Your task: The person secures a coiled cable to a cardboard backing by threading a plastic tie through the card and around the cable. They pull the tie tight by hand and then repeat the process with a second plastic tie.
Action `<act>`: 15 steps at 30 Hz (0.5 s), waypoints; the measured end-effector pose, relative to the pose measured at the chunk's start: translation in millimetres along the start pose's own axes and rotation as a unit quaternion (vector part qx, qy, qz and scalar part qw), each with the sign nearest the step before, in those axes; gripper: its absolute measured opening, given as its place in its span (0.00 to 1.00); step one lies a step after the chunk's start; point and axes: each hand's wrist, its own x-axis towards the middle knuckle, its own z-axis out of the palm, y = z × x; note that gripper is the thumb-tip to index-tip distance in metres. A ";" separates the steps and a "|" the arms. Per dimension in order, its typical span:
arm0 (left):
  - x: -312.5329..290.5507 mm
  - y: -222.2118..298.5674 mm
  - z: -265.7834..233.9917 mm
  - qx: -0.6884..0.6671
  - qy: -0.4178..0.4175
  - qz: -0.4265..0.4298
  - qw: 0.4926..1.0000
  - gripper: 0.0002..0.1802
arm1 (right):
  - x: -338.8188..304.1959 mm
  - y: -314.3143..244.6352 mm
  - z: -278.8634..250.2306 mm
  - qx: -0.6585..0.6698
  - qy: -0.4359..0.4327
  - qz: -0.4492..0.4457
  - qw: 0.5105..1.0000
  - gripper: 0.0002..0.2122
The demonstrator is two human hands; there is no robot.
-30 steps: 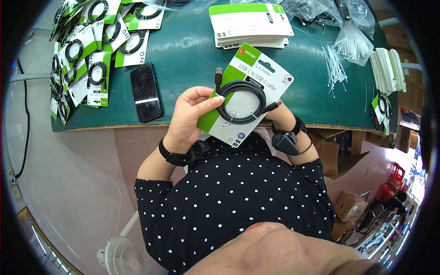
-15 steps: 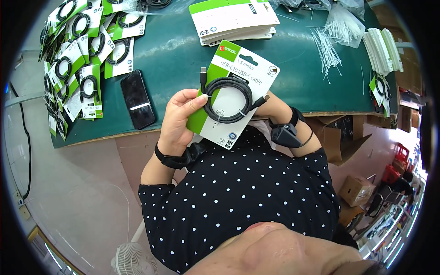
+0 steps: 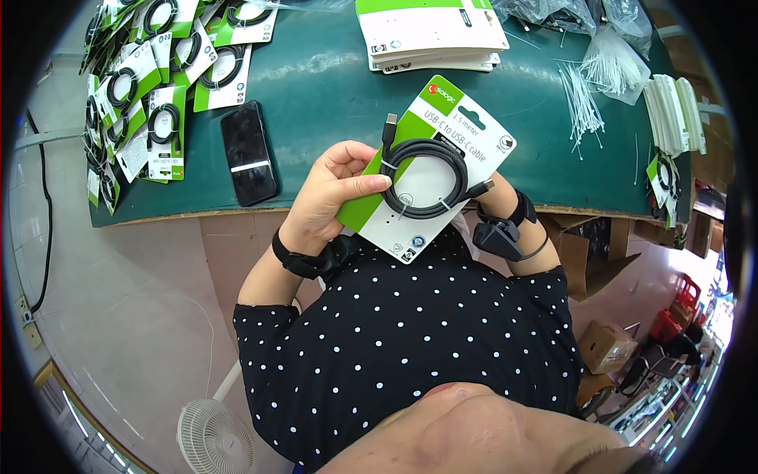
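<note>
While left grip pinches the card, black cable lies coiled; right grip unclear.

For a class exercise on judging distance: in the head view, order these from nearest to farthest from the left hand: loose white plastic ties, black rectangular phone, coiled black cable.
1. Coiled black cable, at the left hand.
2. Black phone, left of it.
3. White ties, far right.

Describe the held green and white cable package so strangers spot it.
Find the dark green table. At its near edge, the person's bare left hand grips a green and white cardboard package bearing a coiled black cable; similar packages lie heaped at left, but this one is held up.
</note>
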 end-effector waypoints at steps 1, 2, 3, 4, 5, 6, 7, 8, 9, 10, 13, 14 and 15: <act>-0.2 -0.4 0.7 0.002 0.004 0.000 1.000 0.17 | -1.4 4.1 -2.5 0.149 -0.005 0.056 0.987 0.18; -0.2 -0.9 1.4 0.005 0.007 -0.001 1.000 0.17 | -2.8 7.5 -4.8 0.295 -0.010 0.110 0.949 0.17; -0.6 -1.3 1.1 0.007 0.011 0.000 1.000 0.17 | -1.6 7.1 -4.5 0.433 -0.015 0.161 0.887 0.16; -0.5 -1.8 -0.4 0.006 0.011 0.000 1.000 0.17 | -1.9 3.3 -3.2 0.433 -0.015 0.162 0.887 0.16; 0.0 -2.5 -3.3 0.002 -0.003 -0.007 1.000 0.16 | -4.7 -2.0 -1.7 0.454 -0.009 0.159 0.877 0.16; 0.5 -3.2 -6.3 -0.003 -0.018 -0.014 1.000 0.16 | -6.2 -10.1 1.4 0.474 -0.003 0.156 0.867 0.15; 0.4 -3.7 -8.0 -0.007 -0.033 -0.020 0.999 0.16 | -7.8 -14.3 4.0 0.494 0.003 0.153 0.856 0.15; 0.3 -4.3 -7.1 -0.008 -0.033 -0.021 0.999 0.16 | -9.8 -15.8 6.0 0.494 0.004 0.153 0.856 0.15; -0.2 -5.0 -5.7 -0.004 -0.036 -0.014 0.999 0.16 | -10.9 -16.9 8.8 0.480 0.036 0.176 0.858 0.15; -0.8 -5.5 -4.2 -0.001 -0.040 -0.007 0.999 0.16 | -11.5 -17.6 11.3 0.466 0.068 0.200 0.859 0.15; -3.0 -4.4 -3.3 -0.003 -0.028 0.002 1.000 0.15 | -7.7 -7.9 9.5 0.452 0.073 0.193 0.868 0.17; -3.6 -3.1 -3.8 -0.007 -0.014 0.003 1.000 0.15 | -1.5 -5.1 9.6 0.454 0.047 0.162 0.875 0.18; -4.1 -2.0 -4.6 -0.012 0.000 0.004 1.000 0.15 | 1.6 -4.3 10.2 0.455 0.020 0.131 0.880 0.19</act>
